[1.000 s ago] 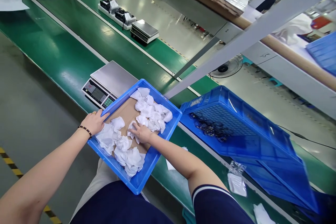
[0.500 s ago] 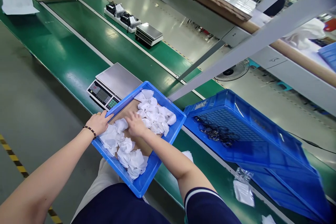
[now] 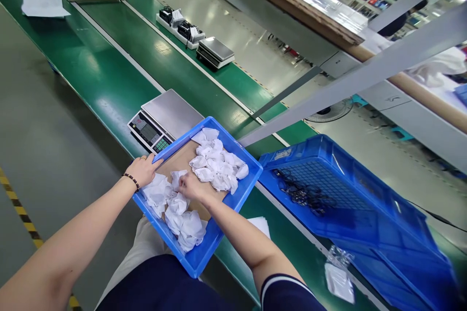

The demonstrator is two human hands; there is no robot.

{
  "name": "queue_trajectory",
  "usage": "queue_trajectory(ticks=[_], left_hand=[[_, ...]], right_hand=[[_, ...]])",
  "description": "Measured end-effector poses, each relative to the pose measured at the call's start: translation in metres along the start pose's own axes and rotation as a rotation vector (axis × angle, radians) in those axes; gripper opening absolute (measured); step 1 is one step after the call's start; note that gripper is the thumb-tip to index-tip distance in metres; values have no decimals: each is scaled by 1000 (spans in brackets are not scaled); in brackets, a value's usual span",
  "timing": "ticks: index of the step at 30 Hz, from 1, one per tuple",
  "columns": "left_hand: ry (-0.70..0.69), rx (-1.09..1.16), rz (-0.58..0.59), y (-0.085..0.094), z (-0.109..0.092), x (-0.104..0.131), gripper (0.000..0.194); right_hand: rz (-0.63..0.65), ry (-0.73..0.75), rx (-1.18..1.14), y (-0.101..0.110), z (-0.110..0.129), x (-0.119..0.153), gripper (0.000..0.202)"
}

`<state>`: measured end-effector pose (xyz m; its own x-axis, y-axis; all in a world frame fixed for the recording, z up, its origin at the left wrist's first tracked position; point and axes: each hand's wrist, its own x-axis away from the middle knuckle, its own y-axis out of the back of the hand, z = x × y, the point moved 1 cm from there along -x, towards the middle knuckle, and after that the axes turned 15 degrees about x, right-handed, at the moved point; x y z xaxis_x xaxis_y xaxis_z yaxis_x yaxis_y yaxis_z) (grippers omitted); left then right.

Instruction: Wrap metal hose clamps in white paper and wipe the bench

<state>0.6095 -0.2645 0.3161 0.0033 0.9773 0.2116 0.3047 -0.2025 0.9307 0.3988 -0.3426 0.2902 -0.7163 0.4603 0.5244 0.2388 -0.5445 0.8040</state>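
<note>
The small white wrapped bundles [image 3: 215, 167] lay loose in a shallow blue tray [image 3: 239, 199], crumpled and soft-looking, one cluster toward the tray's far corner and another along its near edge, with a brown cardboard liner [image 3: 182, 155] bare between them. The step in hand looked like sorting or picking through the bundles: the right hand [image 3: 189, 185] was at the tray's middle with its fingers pinched closed on one white bundle [image 3: 177, 177]. The left hand [image 3: 146, 169] gripped the tray's left rim, fingers curled over it. The next move would likely call for a light lift, so the wrapping did not come undone. The tray rested partly on the person's lap and partly against the near edge of the green surface [image 3: 109, 82], just beside a weighing scale [image 3: 164, 119]; a larger blue crate [image 3: 346, 194] stood tilted to the right.
</note>
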Motion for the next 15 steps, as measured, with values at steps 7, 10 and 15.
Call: queue_trajectory(ticks=[7, 10, 15], left_hand=[[-8, -23, -3, -1, 1, 0, 51], [-8, -44, 2, 0, 2, 0, 52], [0, -43, -3, 0, 1, 0, 50]], right_hand=[[-32, -179, -84, -45, 21, 14, 95], [-137, -301, -87, -41, 11, -8, 80], [-172, -344, -110, -24, -1, -35, 49]])
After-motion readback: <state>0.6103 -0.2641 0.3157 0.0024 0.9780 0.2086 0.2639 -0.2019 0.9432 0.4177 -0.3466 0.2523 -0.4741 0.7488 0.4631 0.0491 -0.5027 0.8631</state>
